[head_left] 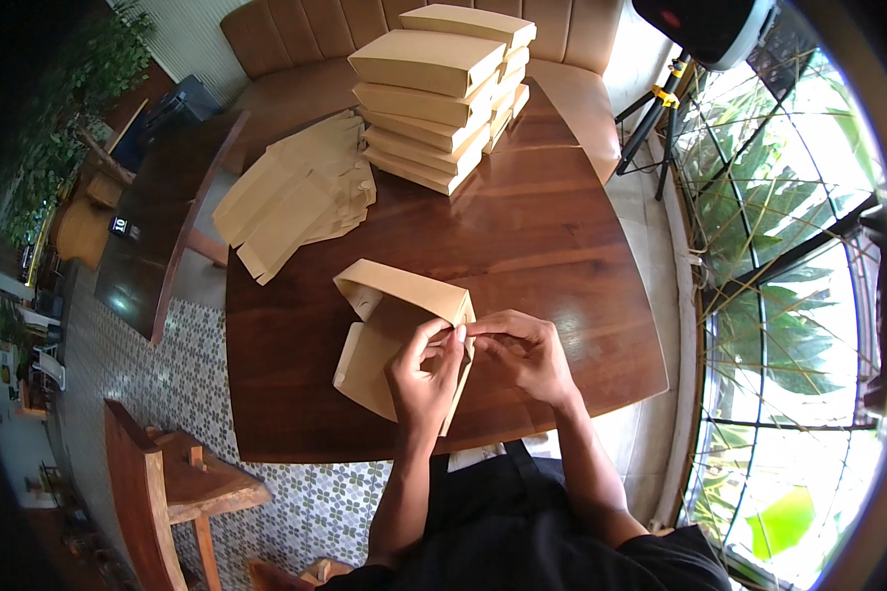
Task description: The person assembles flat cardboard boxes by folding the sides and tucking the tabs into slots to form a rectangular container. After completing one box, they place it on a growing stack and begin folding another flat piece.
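Note:
A brown cardboard box [389, 340], partly folded, rests near the front edge of the dark wooden table [542, 246]. Its back wall stands raised, and the left side gapes at the corner. My left hand [426, 379] pinches the box at its right corner, fingers bent over the edge. Meeting it there, my right hand [527, 355] has thumb and index finger pressed together on the same corner. The fingers cover the exact spot where the flaps meet.
Flat unfolded box blanks [301, 192] lie spread at the table's back left. Stacks of folded boxes [429, 108] stand at the back middle. Behind them runs a brown padded bench [286, 89]. A wooden chair [182, 473] stands at the lower left, a black tripod [655, 123] at the right.

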`<state>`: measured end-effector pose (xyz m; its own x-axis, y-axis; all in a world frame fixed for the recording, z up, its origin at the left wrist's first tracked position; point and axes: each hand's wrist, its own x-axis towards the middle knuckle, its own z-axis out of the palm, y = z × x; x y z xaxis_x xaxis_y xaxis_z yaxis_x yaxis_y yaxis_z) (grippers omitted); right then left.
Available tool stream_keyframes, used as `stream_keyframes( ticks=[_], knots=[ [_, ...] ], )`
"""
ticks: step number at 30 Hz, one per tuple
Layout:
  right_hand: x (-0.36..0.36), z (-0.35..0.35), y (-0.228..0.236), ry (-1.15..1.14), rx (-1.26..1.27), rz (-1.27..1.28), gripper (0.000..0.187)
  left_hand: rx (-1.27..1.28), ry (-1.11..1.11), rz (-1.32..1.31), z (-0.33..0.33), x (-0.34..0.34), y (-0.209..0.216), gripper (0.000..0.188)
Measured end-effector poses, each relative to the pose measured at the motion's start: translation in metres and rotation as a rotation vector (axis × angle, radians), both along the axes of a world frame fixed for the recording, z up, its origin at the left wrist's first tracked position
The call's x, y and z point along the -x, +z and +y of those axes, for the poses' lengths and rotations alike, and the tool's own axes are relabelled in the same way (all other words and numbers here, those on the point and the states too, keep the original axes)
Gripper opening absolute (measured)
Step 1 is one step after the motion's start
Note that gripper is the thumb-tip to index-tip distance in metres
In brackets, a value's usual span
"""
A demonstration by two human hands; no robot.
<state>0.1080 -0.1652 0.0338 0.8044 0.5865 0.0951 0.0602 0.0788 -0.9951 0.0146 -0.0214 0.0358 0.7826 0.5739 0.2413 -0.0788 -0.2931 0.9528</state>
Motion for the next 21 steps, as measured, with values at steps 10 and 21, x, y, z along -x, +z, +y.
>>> stream_keyframes(
  ticks=[10, 21],
  knots=[
    [-0.018, -0.01, -0.004, -0.044, 0.104, 0.103, 0.071, -0.729, -0.272, 0.018, 0.004, 0.0, 0.004, 0.019],
    [-0.008, -0.042, -0.028, 0.156, 0.286, 0.608, 0.071, -0.135, 0.232, -0.067, 0.045, 0.036, -0.016, 0.084]
  ],
)
